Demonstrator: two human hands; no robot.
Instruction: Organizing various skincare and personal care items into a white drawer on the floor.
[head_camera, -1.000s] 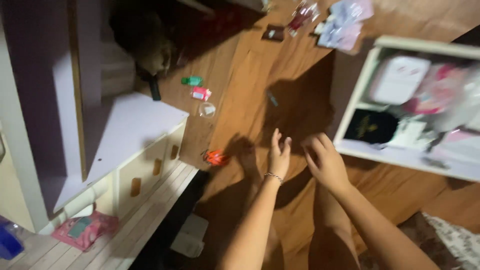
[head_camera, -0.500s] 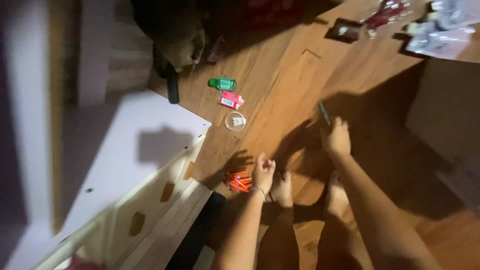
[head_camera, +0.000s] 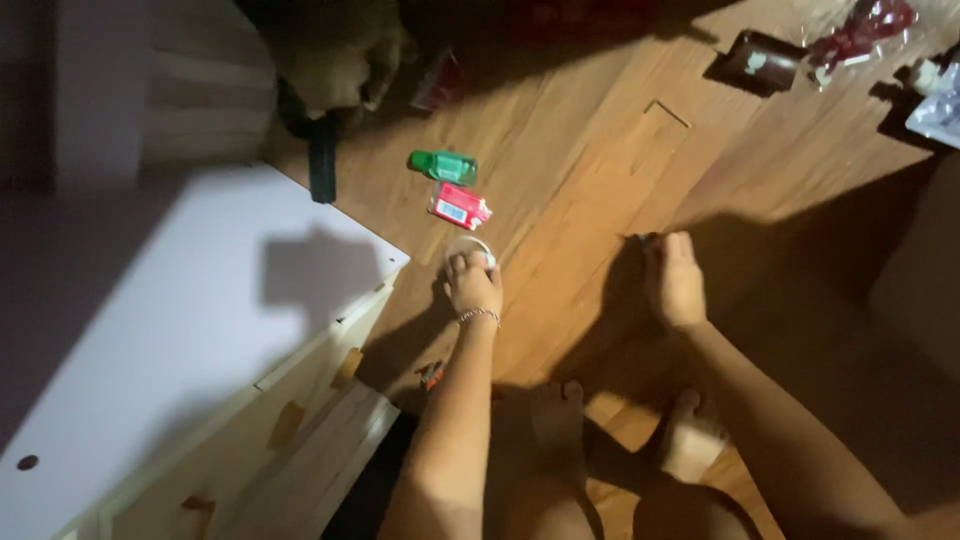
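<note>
My left hand (head_camera: 472, 285), with a thin bracelet on its wrist, reaches down to the wooden floor, and its fingers curl over a small round clear container (head_camera: 472, 244). My right hand (head_camera: 672, 280) lies flat on the floor farther right, fingers stretched out. Its fingertips touch a thin dark object (head_camera: 640, 238), most of it hidden. Just beyond the left hand lie a red and white packet (head_camera: 459, 207) and a small green bottle (head_camera: 443, 166).
A white cabinet (head_camera: 200, 330) with wooden drawer fronts fills the left. A small orange item (head_camera: 430, 375) lies at its foot. My bare feet (head_camera: 560, 420) stand below. A brown soft toy (head_camera: 340, 60), a black object (head_camera: 322, 165), a dark packet (head_camera: 762, 60) and wrapped items (head_camera: 860, 30) lie farther off.
The view has swung left and down, away from the open drawer. My left hand moved forward from the orange item onto the round container. My right hand stayed by the thin dark object.
</note>
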